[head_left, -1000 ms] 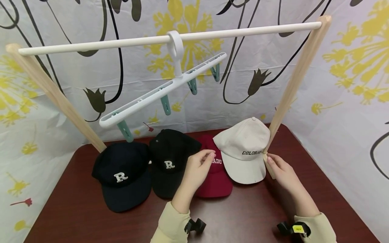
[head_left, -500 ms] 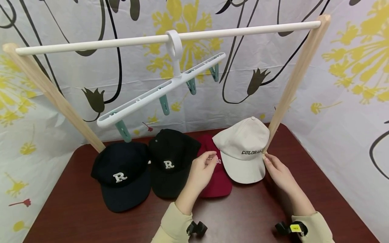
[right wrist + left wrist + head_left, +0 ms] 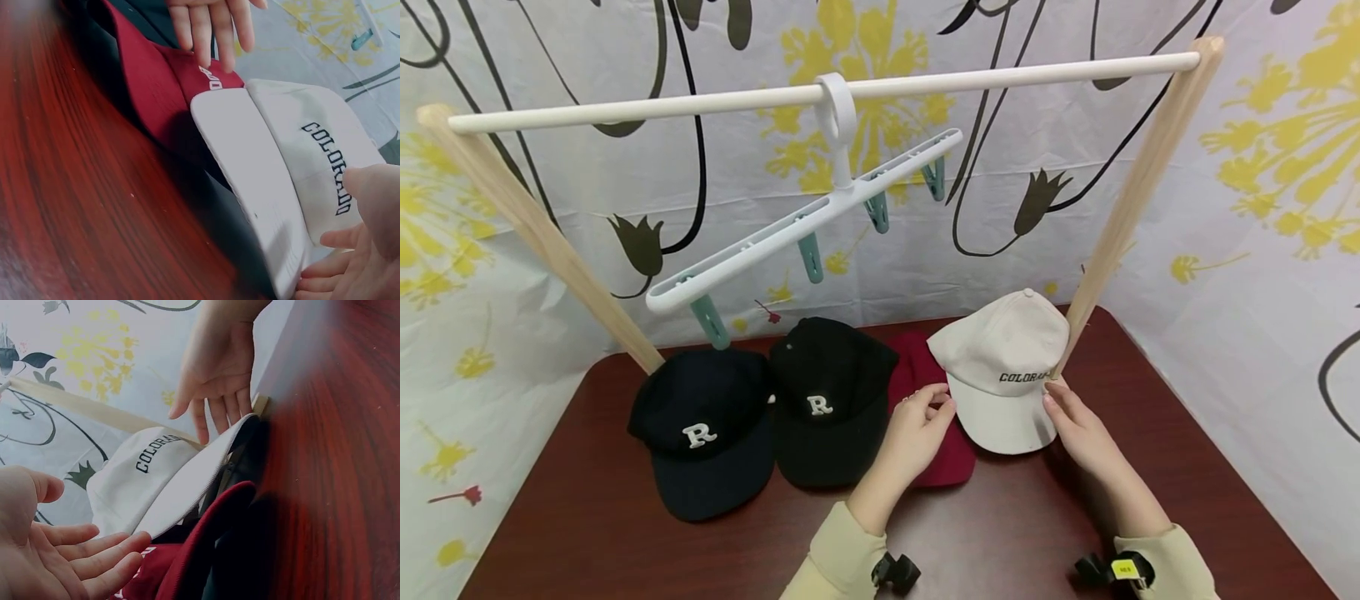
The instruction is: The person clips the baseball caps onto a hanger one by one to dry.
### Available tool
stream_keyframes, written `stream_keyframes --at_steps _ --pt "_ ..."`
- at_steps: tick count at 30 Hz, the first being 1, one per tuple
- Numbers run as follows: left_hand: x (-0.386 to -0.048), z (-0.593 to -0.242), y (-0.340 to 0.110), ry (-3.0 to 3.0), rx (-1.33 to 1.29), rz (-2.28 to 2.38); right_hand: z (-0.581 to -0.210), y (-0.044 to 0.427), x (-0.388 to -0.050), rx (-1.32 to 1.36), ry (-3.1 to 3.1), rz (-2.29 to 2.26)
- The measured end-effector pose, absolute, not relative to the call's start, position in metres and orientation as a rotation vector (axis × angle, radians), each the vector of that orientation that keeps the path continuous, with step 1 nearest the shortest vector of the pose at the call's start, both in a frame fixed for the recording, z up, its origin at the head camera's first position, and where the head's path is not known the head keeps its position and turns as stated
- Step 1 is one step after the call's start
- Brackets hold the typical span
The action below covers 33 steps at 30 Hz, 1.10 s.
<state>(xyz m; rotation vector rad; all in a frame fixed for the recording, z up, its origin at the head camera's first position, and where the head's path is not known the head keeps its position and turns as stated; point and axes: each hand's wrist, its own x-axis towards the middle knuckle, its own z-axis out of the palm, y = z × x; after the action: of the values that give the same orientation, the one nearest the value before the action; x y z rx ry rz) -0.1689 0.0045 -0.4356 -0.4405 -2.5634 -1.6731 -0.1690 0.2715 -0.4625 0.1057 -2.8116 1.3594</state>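
On the shiny dark-red table [image 3: 700, 558], the white COLORADO cap [image 3: 1007, 342] sits by the wooden post [image 3: 1126, 225], partly over the maroon cap [image 3: 957, 460]. The left hand [image 3: 917, 429] and right hand [image 3: 1084, 429] are at its two sides, perhaps so it can be held evenly. Their fingers are loose, thumbs apart; I can't tell if any tips touch it. The clip hanger [image 3: 842, 197] hangs because it hooks round the white rod [image 3: 1022, 77]. Behind, there's flowery cloth [image 3: 1285, 333].
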Motion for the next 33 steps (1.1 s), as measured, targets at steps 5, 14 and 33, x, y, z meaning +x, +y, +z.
stream_keyframes --at_steps 5,14,33 --pt "-0.170 -0.438 0.008 -2.608 -0.438 -1.679 -0.462 0.266 -0.169 0.168 -2.808 1.350" --pt "-0.168 -0.445 0.012 -2.673 -0.398 -1.706 -0.467 0.263 -0.170 0.227 -2.822 1.316" --pt "-0.170 -0.451 0.013 -2.570 -0.371 -1.743 -0.466 0.259 -0.165 0.152 -2.803 1.357"
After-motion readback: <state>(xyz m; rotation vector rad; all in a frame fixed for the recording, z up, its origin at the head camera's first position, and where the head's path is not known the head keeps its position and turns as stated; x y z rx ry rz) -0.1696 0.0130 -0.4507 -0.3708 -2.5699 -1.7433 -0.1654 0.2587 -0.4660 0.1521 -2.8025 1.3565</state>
